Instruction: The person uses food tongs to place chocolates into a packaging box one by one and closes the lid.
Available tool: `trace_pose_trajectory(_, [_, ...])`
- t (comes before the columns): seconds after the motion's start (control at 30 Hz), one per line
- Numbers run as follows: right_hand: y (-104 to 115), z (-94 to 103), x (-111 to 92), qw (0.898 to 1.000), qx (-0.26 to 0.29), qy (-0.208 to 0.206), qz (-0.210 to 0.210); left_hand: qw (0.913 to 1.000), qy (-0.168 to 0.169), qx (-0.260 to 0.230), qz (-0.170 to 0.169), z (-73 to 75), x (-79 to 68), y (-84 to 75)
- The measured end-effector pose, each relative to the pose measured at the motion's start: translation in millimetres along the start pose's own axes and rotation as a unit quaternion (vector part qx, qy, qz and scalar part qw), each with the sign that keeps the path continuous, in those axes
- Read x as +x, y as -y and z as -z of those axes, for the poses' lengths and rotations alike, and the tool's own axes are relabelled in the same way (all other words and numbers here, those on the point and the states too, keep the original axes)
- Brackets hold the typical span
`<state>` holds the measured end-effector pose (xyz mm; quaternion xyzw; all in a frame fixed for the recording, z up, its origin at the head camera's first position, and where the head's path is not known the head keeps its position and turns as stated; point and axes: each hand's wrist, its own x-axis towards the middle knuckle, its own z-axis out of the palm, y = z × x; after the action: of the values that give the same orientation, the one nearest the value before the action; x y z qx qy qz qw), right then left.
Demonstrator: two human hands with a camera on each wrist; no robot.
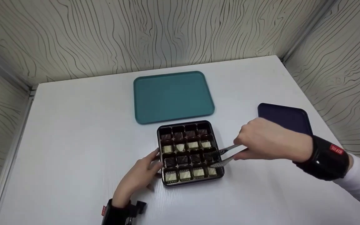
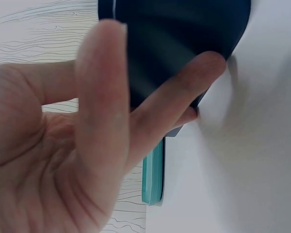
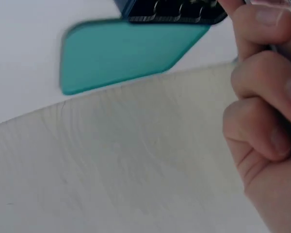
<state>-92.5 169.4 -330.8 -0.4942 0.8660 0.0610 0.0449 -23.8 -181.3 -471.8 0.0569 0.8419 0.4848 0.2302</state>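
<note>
A black compartment box (image 1: 195, 183) holds rows of dark chocolates (image 1: 195, 158) and pale chocolates (image 1: 171, 177), one piece per compartment. My left hand (image 1: 141, 173) rests against the box's left side. Its thumb and fingers are fairly straight, touching the dark wall (image 2: 174, 29) in the left wrist view. Curled round metal tongs (image 1: 225, 162), my right hand (image 1: 261, 140) is at the box's right side. The tong arms are spread, their tips over the right column near the front. Whether they touch a chocolate, I cannot tell.
Behind the box lies a flat teal tray (image 1: 173, 97), close to its back edge. A dark purple tray (image 1: 280, 115) sits farther right, partly hidden by my right forearm. Patterned panels (image 1: 155, 34) enclose the white table (image 1: 83, 125) at the back and sides.
</note>
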Motion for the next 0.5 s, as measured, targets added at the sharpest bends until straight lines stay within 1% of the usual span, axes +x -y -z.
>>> trace_pose_trajectory(0.1, [-16,-3.1,-3,0.998,0.038,-0.043,-0.041,1.0000,0.002,-0.006,0.004,1.2,-0.9,0.0])
trace_pose_trajectory(0.13, [-21,-7.1,-2,0.995,0.050,-0.060,-0.061,0.9999,0.002,-0.008,0.007,1.3,-1.1,0.2])
trace_pose_trajectory(0.2, [-31,-17.9,-1,0.987,0.072,-0.090,-0.113,0.9999,0.001,-0.007,0.007,1.3,-1.4,0.3])
trace_pose_trajectory(0.27, [-40,-31.3,1,0.974,0.094,-0.111,-0.174,1.0000,0.000,-0.006,0.007,1.0,-1.3,0.5])
trace_pose_trajectory(0.37, [-57,-53.5,5,0.948,0.123,-0.138,-0.258,1.0000,0.000,-0.005,0.003,0.5,-1.1,0.2])
trace_pose_trajectory(0.5, [-78,-83.5,9,0.915,0.138,-0.169,-0.338,0.9994,0.012,-0.032,0.009,-0.3,-0.8,-0.9])
